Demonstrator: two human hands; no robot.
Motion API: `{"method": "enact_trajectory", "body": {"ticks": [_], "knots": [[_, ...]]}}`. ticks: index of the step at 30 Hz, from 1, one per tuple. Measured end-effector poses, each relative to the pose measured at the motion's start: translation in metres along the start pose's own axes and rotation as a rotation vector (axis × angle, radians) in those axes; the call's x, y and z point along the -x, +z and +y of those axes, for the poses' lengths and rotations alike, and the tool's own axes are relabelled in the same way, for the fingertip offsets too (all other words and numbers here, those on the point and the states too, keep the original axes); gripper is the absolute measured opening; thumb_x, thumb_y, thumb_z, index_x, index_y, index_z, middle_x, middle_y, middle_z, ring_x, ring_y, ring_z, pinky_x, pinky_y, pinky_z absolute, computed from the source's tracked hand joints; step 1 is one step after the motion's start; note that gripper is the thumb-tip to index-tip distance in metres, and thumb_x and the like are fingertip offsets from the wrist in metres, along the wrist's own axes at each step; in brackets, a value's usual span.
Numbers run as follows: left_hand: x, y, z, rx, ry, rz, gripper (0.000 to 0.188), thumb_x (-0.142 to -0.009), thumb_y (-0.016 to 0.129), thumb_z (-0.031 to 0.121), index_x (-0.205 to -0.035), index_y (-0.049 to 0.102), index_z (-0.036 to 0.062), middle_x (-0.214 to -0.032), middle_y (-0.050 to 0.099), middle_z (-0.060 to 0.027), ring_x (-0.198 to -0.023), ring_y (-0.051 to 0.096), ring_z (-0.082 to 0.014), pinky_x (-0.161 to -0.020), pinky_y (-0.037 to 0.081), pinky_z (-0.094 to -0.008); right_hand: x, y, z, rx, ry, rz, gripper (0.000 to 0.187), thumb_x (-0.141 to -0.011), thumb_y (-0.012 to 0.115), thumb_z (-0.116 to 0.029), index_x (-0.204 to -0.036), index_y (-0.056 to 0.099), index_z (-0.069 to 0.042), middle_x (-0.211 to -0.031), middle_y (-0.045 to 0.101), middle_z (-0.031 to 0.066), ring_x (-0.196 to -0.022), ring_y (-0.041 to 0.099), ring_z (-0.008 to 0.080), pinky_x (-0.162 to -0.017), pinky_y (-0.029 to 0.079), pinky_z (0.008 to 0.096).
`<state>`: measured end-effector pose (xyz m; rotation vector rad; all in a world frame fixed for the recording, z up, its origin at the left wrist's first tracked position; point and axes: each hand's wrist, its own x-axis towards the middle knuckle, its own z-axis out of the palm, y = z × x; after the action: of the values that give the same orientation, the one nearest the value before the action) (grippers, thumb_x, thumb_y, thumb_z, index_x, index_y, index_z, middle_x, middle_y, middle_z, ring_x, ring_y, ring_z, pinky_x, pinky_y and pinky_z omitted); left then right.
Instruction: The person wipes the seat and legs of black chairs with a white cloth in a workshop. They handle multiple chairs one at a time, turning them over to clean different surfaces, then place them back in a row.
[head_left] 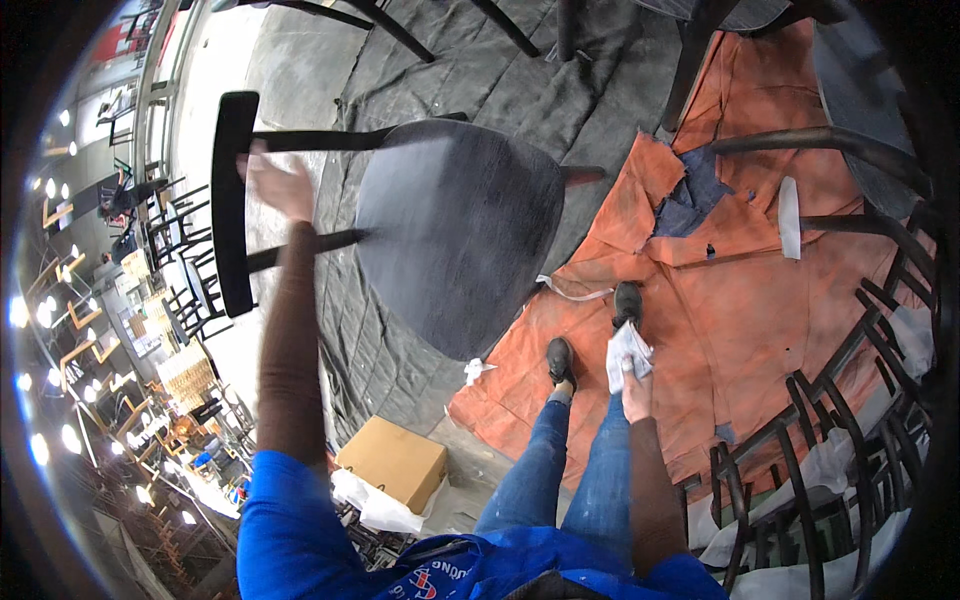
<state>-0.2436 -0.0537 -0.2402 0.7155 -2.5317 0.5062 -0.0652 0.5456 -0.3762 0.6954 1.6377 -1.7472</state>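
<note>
Orange floor sheeting (760,300) underfoot; black chair (450,230) is gripped at its backrest by left hand (280,185), crumpled cloth (628,355) clutched in right hand (636,395); wiping is judged next.

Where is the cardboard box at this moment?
In the head view the cardboard box sits on the floor at lower centre-left, just left of the person's legs, beside white wrapping and below the dark chair that the left hand holds up.

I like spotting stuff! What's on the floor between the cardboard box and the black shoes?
A small crumpled white scrap lies between the cardboard box and the black shoes, where grey sheet meets orange; head view.
</note>
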Motion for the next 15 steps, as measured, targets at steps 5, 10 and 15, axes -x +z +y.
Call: {"method": "enact_trajectory", "body": {"ticks": [5,10,15], "knots": [[0.135,0.050,0.183,0.348,-0.832,-0.775,0.070,-0.095,0.039,0.048,-0.148,0.019,0.0079,-0.153,0.013,-0.0263,-0.144,0.010,-0.0398,-0.110,0.012,-0.0634,-0.079,0.070,-0.067,0.002,-0.219,-0.056,0.030,-0.095,0.058,-0.022,-0.113,0.059,0.002,-0.108,0.061,0.0055,-0.095,0.054,0.0111,-0.084,0.045,0.0287],[0.146,0.065,0.223,0.153,-0.867,-0.623,0.058,-0.100,0.027,0.041,-0.147,0.022,0.0082,-0.154,0.016,-0.0216,-0.144,0.012,-0.0342,-0.113,0.011,-0.0570,-0.173,0.131,-0.164,0.219,-0.497,-0.356,0.043,-0.091,0.060,-0.019,-0.127,0.052,0.002,-0.129,0.056,0.0147,-0.122,0.051,0.0229,-0.100,0.040,0.0335],[0.127,0.057,0.220,0.157,-0.872,-0.693,0.059,-0.099,0.028,0.039,-0.147,0.021,0.0068,-0.154,0.014,-0.0220,-0.144,0.011,-0.0350,-0.114,0.008,-0.0565,-0.256,0.242,-0.224,0.653,-0.616,-0.680,0.045,-0.092,0.058,-0.026,-0.130,0.052,-0.002,-0.130,0.055,0.0190,-0.122,0.051,0.0361,-0.101,0.041,0.0369]]}}
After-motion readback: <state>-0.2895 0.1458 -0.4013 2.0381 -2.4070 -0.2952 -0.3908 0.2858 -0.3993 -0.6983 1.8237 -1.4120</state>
